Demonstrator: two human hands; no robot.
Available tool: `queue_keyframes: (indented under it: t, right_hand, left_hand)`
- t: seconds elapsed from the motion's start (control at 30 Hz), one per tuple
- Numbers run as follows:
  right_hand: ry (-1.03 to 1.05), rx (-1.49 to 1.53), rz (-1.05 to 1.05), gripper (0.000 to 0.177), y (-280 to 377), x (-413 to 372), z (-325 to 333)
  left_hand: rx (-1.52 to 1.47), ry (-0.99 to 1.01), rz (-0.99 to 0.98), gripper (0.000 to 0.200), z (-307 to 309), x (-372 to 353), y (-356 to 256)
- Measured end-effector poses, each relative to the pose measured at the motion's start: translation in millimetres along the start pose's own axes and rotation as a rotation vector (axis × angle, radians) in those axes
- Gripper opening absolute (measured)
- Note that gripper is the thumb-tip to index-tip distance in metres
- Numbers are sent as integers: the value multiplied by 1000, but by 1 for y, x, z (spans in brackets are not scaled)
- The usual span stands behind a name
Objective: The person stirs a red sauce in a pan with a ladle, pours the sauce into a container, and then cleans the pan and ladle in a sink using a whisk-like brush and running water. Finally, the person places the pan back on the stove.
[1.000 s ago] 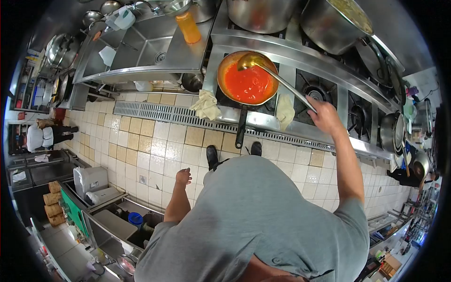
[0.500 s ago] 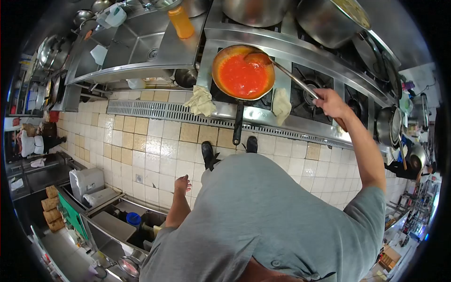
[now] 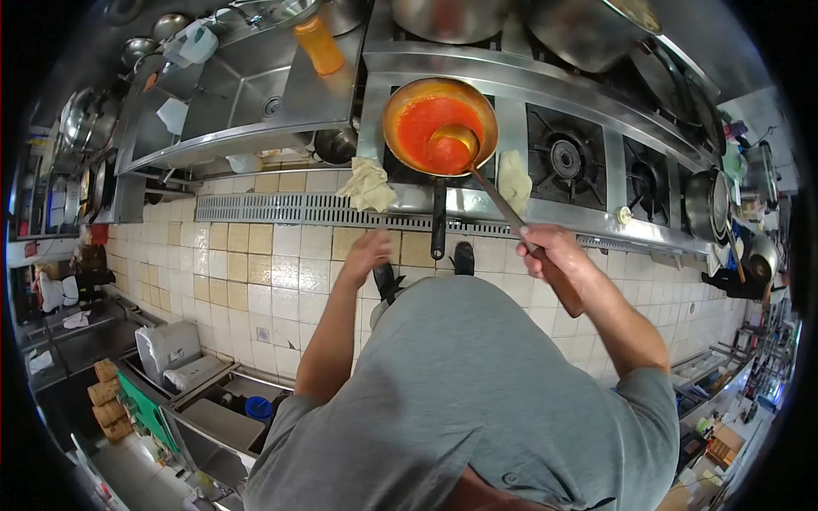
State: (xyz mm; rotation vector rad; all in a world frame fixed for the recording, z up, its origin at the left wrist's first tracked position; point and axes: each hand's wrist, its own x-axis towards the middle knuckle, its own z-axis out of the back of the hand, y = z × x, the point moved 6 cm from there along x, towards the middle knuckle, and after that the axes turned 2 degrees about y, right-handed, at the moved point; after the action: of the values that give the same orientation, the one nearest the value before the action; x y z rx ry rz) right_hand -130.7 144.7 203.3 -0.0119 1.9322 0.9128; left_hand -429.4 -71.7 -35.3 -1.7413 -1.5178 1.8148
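My right hand (image 3: pixel 552 247) is wrapped round the wooden handle of a long ladle (image 3: pixel 504 204). The ladle's bowl dips into bright red sauce (image 3: pixel 417 128), which lies in a frying pan (image 3: pixel 393 98) on a stove burner. The pan's black handle (image 3: pixel 439 223) points toward me. My left hand (image 3: pixel 368 254) is in the air left of that handle, below a crumpled cloth (image 3: pixel 367 185); its blurred fingers look loosely apart, with nothing visible in them. A second cloth (image 3: pixel 514 178) lies on the stove to the right of the pan.
Bare burners (image 3: pixel 565 157) line the stove to the right. Large pots (image 3: pixel 447 19) stand behind the pan. To the left are a steel sink (image 3: pixel 247 85) and an orange bottle (image 3: pixel 319 49). A floor drain grate (image 3: pixel 281 208) runs along the stove's front.
My right hand has come left and toward me, turning the ladle so its bowl sits at the pan's near right. The left hand has risen toward the pan handle.
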Motion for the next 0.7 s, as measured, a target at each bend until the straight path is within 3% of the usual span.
queue_keyframes:
  t: [0.03,0.1,0.13,0.2,0.27,0.33,0.37,0.47,0.5,0.63,0.7]
  right_hand:
    - [13,-6,-3,23,-3,6,-9]
    - [221,446,-82,26,-14,24,-33]
    - [235,438,-87,26,-17,35,-36]
    - [358,690,-106,31,-15,57,-47]
    - [343,637,-77,27,-14,66,-50]
    - [127,37,171,23,-7,70,-38]
    - [134,34,166,23,-8,69,-36]
    - [-144,-553,455,23,11,59,-8]
    - [-176,-683,487,36,15,55,8]
    - [-243,-682,532,39,28,42,47]
    - [-353,-949,760,45,41,45,56]
  left_hand:
    - [-4,107,-42,63,-31,3,-24]
    - [57,200,-45,64,-82,3,-54]
    - [54,184,-50,64,-98,1,-63]
    - [365,210,-148,67,-122,-1,-77]
    - [391,195,-162,67,-120,0,-72]
    - [418,188,-171,67,-115,0,-59]
    - [407,152,-168,62,-105,-3,-51]
    - [295,84,-107,55,-84,-23,-42]
    - [199,59,-53,54,-79,-30,-41]
    - [102,0,-28,52,-74,-47,-47]
    - [55,20,-81,52,-78,-44,-51]
